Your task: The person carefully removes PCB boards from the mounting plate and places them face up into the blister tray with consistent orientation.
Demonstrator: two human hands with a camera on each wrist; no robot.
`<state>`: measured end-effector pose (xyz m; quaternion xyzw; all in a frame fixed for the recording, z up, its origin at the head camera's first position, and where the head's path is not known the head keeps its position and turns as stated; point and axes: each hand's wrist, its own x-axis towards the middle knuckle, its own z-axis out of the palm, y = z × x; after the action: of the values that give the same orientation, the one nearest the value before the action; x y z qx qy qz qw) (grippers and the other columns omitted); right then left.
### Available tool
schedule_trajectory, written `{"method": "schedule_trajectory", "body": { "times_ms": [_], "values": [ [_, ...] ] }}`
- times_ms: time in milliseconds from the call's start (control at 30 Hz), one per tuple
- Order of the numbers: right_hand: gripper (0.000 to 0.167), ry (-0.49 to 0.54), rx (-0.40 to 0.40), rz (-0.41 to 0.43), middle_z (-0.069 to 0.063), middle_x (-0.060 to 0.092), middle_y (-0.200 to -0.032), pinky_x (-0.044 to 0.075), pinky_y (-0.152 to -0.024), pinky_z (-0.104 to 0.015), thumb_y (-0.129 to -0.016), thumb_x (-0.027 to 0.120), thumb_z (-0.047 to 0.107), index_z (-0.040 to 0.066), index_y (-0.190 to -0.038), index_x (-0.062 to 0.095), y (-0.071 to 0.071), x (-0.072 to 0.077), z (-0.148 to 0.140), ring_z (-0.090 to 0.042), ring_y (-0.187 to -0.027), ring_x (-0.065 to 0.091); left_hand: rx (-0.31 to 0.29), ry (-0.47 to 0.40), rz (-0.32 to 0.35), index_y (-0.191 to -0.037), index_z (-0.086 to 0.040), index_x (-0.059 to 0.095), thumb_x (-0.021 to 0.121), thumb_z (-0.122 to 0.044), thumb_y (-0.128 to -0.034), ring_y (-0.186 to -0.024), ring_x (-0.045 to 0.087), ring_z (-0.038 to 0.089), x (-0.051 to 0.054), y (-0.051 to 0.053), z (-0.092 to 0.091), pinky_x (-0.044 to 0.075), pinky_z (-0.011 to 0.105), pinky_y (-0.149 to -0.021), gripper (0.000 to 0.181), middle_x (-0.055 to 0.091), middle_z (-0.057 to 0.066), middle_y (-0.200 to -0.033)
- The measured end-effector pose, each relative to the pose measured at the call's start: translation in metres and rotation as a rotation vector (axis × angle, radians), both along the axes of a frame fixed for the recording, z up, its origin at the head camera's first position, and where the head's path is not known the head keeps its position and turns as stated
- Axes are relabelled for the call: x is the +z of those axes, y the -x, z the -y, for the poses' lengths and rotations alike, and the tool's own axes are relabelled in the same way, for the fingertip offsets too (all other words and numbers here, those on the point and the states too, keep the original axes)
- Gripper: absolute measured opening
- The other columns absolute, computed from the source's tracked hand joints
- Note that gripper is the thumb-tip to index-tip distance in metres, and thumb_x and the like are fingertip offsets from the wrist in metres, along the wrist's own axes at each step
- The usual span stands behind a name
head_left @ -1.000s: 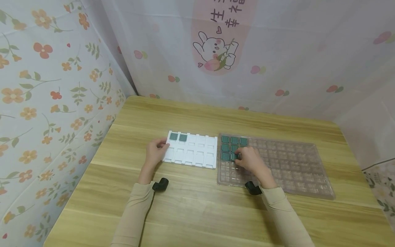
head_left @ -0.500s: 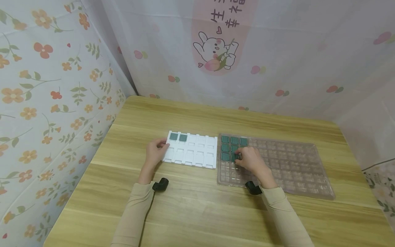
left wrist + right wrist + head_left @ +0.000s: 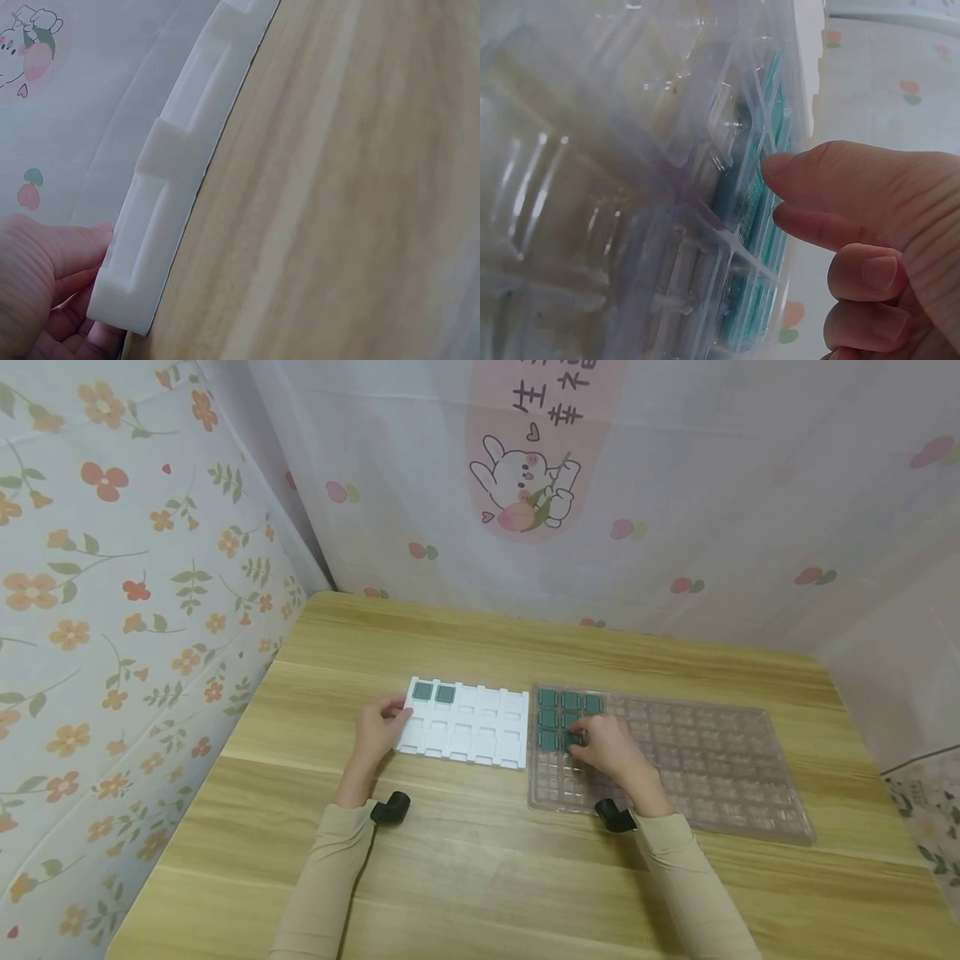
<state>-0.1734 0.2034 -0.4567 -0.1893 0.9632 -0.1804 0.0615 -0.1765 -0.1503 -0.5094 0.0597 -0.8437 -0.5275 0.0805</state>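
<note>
My left hand (image 3: pixel 375 727) grips the left end of a white plastic tray (image 3: pixel 487 725); in the left wrist view its thumb lies at the edge and the fingers curl beneath the tray (image 3: pixel 169 157). Two square green chips, a left one (image 3: pixel 423 692) and a right one (image 3: pixel 446 694), sit in the tray's back-left pockets. Over the clear tray (image 3: pixel 705 752), my right hand (image 3: pixel 611 747) has thumb and index finger at a green chip (image 3: pixel 567 741) in its pocket, seeming to pinch its edges. The right wrist view shows the thumb touching that chip (image 3: pixel 751 206).
Several more green chips (image 3: pixel 547 719) fill the clear tray's left columns, right beside the white tray. Both trays lie on a wooden table (image 3: pixel 465 860). A printed curtain (image 3: pixel 637 568) hangs behind the table, and a floral one (image 3: pixel 150 635) on the left.
</note>
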Motion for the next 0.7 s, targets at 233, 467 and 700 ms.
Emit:
{"method": "schedule_trajectory", "body": {
  "times_ms": [233,467,700],
  "values": [
    [0.027,0.051,0.004,0.009,-0.004,0.057,-0.061,0.034,-0.044,-0.023,-0.077,0.074,0.009,-0.005,-0.099,0.068,0.004,0.002,0.006,-0.009,-0.049,0.039,0.002,-0.008,0.007,-0.107,0.009,0.065,0.066,-0.001,-0.0829,-0.086,0.060,0.031,0.001,0.000,0.000,0.050,0.039,-0.078,0.027,0.064,0.024,-0.099],
    [0.028,0.066,0.023,0.029,-0.004,0.051,-0.056,0.028,-0.045,-0.022,-0.080,0.072,0.008,-0.005,-0.104,0.067,0.008,0.006,0.018,-0.009,-0.047,0.031,0.000,-0.009,0.015,-0.107,0.009,0.065,0.065,-0.001,-0.0832,-0.085,0.060,0.031,0.002,-0.001,0.000,0.049,0.037,-0.077,0.026,0.064,0.024,-0.098],
    [0.027,0.102,0.057,0.031,0.002,0.043,-0.050,0.027,-0.043,-0.021,-0.081,0.071,0.008,-0.006,-0.104,0.066,0.013,0.006,0.031,-0.007,-0.044,0.029,-0.001,-0.010,-0.007,-0.107,0.009,0.065,0.066,0.000,-0.0822,-0.084,0.060,0.031,0.002,-0.001,0.000,0.051,0.035,-0.076,0.026,0.065,0.025,-0.097]
  ]
}}
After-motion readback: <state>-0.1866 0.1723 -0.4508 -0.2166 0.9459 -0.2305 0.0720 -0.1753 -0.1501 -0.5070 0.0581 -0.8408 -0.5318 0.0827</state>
